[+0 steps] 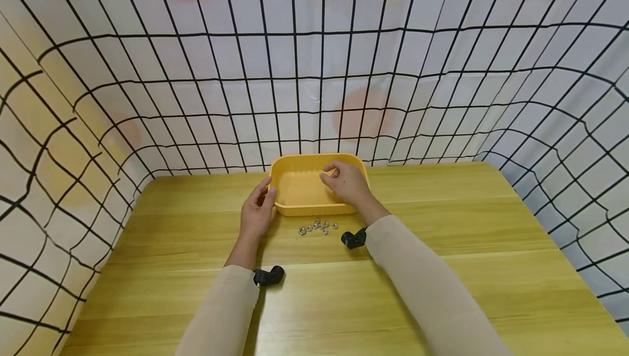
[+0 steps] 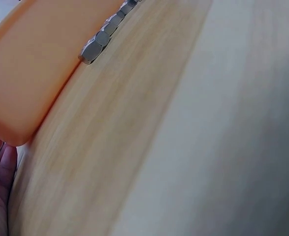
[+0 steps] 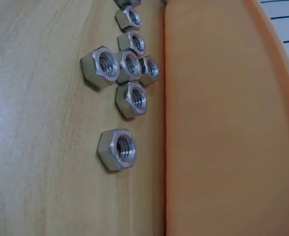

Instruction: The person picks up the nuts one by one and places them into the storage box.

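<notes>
A yellow plastic tray (image 1: pixel 314 210), orange-looking in the wrist views, stands near the table's back edge. My left hand (image 1: pixel 256 215) is at its left side, fairly straight fingers touching the outer wall; the left wrist view shows fingertips (image 2: pixel 5 164) by the tray's corner. Over the tray's right half is my right hand (image 1: pixel 348 183), thumb and forefinger bent towards each other. Whether anything sits between them is hidden. Several metal hex nuts (image 1: pixel 315 226) lie on the table just in front of the tray; one nut (image 3: pixel 118 150) lies apart from the cluster in the right wrist view.
The wooden table (image 1: pixel 417 290) carries the tray and nuts. A white cloth with a black grid (image 1: pixel 314 55) rises behind the tray and along both sides. Small black cameras (image 1: pixel 269 276) are worn at the wrists, by the beige sleeves (image 1: pixel 417 268).
</notes>
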A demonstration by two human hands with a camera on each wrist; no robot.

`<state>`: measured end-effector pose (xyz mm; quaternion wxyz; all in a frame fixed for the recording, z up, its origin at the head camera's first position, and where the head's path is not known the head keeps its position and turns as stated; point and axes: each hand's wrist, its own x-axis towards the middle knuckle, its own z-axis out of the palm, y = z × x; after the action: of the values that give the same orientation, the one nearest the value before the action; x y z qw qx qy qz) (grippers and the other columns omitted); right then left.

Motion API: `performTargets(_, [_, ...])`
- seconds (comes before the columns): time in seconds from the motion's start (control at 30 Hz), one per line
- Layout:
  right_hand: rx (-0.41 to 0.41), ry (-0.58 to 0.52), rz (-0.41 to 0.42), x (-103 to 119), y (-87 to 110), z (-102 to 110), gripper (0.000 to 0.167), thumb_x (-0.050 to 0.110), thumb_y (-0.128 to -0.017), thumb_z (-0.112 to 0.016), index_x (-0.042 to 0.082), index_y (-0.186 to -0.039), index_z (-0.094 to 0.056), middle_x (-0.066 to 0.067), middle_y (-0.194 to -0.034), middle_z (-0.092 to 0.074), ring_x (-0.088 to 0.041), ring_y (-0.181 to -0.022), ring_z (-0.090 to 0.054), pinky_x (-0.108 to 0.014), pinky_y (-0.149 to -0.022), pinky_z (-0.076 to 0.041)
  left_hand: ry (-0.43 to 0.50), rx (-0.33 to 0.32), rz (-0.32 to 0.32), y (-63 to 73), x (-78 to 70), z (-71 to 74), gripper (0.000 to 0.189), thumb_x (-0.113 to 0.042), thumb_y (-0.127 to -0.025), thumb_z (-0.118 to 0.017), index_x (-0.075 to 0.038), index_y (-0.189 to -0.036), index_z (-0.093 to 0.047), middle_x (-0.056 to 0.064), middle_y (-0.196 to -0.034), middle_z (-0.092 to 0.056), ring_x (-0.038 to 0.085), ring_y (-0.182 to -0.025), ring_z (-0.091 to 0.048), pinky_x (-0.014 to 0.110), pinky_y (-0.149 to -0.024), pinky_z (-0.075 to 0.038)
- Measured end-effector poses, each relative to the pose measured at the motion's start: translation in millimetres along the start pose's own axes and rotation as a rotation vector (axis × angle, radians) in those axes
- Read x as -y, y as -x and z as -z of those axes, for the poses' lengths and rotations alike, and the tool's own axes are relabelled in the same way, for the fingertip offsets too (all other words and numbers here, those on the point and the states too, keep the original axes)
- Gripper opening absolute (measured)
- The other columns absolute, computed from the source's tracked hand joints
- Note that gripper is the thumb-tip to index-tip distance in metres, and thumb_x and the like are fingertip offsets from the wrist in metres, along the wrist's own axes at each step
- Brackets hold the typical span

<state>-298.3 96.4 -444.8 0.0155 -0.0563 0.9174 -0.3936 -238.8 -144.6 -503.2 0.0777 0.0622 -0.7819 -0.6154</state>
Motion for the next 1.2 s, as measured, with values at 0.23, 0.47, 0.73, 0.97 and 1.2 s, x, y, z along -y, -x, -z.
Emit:
performTargets(0.23, [-0.081, -0.092, -0.012, 1.9, 0.1, 1.4, 0.022, 0.038, -0.1, -0.064, 0.02, -0.112, -0.07, -0.002, -0.081, -0.06, -0.017, -0.062, -0.049, -0.028, -0.056, -0.039, -0.009, 0.003, 0.006, -0.2, -1.0, -0.3, 0.044, -0.045, -0.104, -0.055, -0.033, -0.146, -0.056, 0.011, -0.146, -0.057, 0.026, -0.137, -0.053, 0.047, -0.112, -0.045])
performTargets(0.47, [-0.096, -0.154, 0.029, 2.4, 0.9, 2.9, 0.02, 0.034, -0.1, -0.065, 0.019, -0.112, -0.071, -0.003, -0.079, -0.066, -0.017, -0.062, -0.052, -0.026, -0.055, -0.038, -0.009, -0.015, 0.001, 0.1, -1.7, -1.0, 0.041, -0.041, -0.104, -0.057, -0.033, -0.144, -0.058, 0.01, -0.143, -0.06, 0.027, -0.133, -0.055, 0.047, -0.11, -0.046])
performTargets(0.73, [-0.139, -0.246, 0.12, 2.7, 4.2, 7.3, 0.024, 0.032, -0.099, -0.067, 0.014, -0.114, -0.074, -0.002, -0.075, -0.059, -0.016, -0.059, -0.047, -0.025, -0.056, -0.039, -0.016, -0.024, -0.002, -0.9, -1.8, -1.9, 0.041, -0.042, -0.104, -0.058, -0.033, -0.144, -0.058, 0.011, -0.144, -0.059, 0.027, -0.133, -0.055, 0.048, -0.112, -0.045])
performTargets(0.97, [-0.153, -0.355, 0.16, 2.3, 16.1, 9.4, 0.032, 0.031, -0.099, -0.067, 0.008, -0.121, -0.071, -0.003, -0.074, -0.064, -0.014, -0.052, -0.046, -0.024, -0.046, -0.033, -0.016, -0.019, 0.006, -0.5, -1.4, -0.4, 0.041, -0.042, -0.104, -0.058, -0.033, -0.144, -0.058, 0.009, -0.145, -0.058, 0.027, -0.135, -0.054, 0.048, -0.112, -0.045])
performTargets(1.2, [-0.137, -0.356, 0.148, 1.7, 37.5, 9.2, 0.035, 0.033, -0.099, -0.067, 0.007, -0.122, -0.071, -0.002, -0.07, -0.062, -0.014, -0.05, -0.04, -0.023, -0.046, -0.03, -0.015, -0.015, 0.006, -2.3, 0.8, -0.3, 0.042, -0.044, -0.103, -0.058, -0.034, -0.144, -0.058, 0.009, -0.144, -0.058, 0.027, -0.135, -0.053, 0.048, -0.113, -0.045])
